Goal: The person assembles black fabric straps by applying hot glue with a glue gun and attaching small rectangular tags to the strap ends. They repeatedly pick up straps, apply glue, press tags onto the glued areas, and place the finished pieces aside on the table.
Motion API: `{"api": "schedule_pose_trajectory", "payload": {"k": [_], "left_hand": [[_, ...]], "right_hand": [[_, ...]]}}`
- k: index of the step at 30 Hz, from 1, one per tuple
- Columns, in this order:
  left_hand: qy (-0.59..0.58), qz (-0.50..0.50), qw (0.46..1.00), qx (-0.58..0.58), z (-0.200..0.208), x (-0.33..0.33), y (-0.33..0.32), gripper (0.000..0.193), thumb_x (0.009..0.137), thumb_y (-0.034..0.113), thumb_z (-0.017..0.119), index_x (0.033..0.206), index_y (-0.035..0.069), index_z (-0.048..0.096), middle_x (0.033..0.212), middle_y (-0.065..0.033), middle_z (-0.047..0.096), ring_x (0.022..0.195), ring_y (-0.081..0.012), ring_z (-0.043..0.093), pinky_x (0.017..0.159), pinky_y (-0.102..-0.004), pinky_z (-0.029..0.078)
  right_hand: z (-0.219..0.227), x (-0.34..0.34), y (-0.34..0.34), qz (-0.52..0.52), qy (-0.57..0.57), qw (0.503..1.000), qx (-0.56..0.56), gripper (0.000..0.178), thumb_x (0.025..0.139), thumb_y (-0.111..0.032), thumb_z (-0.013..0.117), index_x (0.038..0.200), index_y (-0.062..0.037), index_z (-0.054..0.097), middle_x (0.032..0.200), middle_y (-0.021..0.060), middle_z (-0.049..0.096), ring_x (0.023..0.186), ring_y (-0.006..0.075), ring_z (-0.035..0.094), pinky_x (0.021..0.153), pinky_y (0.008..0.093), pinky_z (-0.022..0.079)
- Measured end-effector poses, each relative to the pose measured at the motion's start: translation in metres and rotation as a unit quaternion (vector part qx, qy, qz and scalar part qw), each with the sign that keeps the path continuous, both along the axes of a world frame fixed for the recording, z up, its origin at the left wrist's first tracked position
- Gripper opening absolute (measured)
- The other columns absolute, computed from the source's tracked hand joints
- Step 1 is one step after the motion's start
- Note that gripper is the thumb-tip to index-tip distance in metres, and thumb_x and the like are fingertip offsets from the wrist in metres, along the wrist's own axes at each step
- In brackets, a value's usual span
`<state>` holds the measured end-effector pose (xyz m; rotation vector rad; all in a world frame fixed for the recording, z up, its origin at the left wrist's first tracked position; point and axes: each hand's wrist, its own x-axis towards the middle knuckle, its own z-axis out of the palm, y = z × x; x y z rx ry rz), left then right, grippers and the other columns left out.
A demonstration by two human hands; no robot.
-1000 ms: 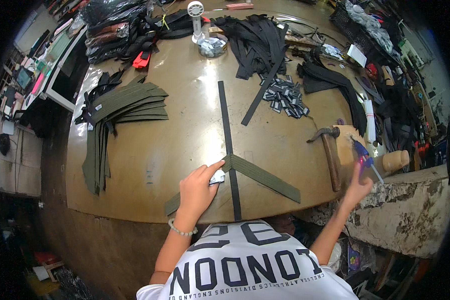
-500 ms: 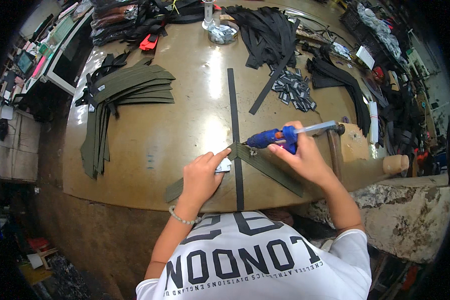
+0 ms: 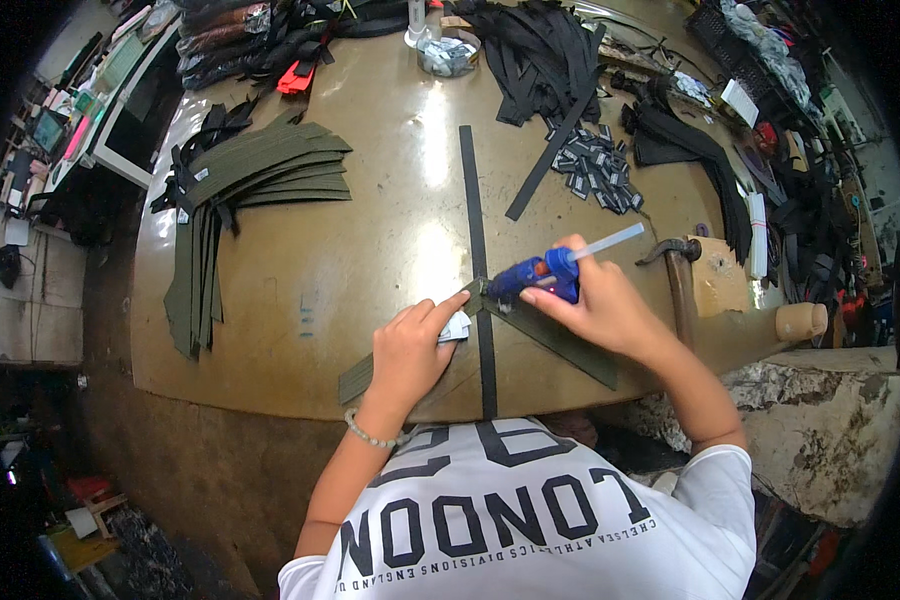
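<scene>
At the near edge of the desk, the right hand is closed around a blue glue gun, its nozzle pointing left and down at the spot where an olive strap meets a long dark strip that runs from near to far across the desk. The left hand lies flat with fingers stretched, gripping nothing, its fingertips pressing the strap end just left of that crossing, beside a small white label.

To do this well, I judge the nozzle should stay low and close to the fabric so the glue lands only on the overlap. The left fingertips should hold the strap still but stay clear of the hot tip. A thin bead is safer than a blob, which could squeeze out past the edges.

The olive strap is flat woven webbing, bent into a shallow V: one leg runs near and left under the left hand, the other near and right toward the desk edge. A clear glue stick juts from the back of the gun. Farther left lies a pile of olive straps, and a hammer rests to the right.
</scene>
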<state>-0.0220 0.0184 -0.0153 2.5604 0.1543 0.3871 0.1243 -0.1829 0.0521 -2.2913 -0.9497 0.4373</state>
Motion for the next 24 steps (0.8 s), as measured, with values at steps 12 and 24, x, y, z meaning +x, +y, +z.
{"api": "schedule_pose_trajectory", "payload": {"k": [12, 24], "left_hand": [[0.024, 0.006, 1.0, -0.012, 0.001, 0.001, -0.001, 0.046, 0.072, 0.007, 0.07, 0.115, 0.02, 0.069, 0.079, -0.0066, 0.062, 0.075, -0.0275, 0.063, 0.064, -0.0383, 0.05], [0.018, 0.011, 0.999, -0.045, -0.001, 0.008, -0.002, 0.037, 0.075, 0.009, 0.072, 0.111, 0.015, 0.069, 0.099, -0.0103, 0.071, 0.087, -0.0305, 0.068, 0.073, -0.0384, 0.053]], "right_hand": [[-0.007, -0.018, -0.08, -0.224, -0.033, 0.969, 0.1, 0.048, 0.09, -0.044, 0.068, 0.106, -0.0008, 0.058, 0.089, 0.0219, 0.068, 0.084, 0.0376, 0.068, 0.071, 0.0432, 0.051], [0.021, -0.015, -0.148, -0.522, -0.048, 0.85, -0.056, 0.039, 0.096, -0.034, 0.06, 0.092, 0.0044, 0.068, 0.088, 0.0249, 0.069, 0.079, 0.0334, 0.069, 0.074, 0.0402, 0.053]]}}
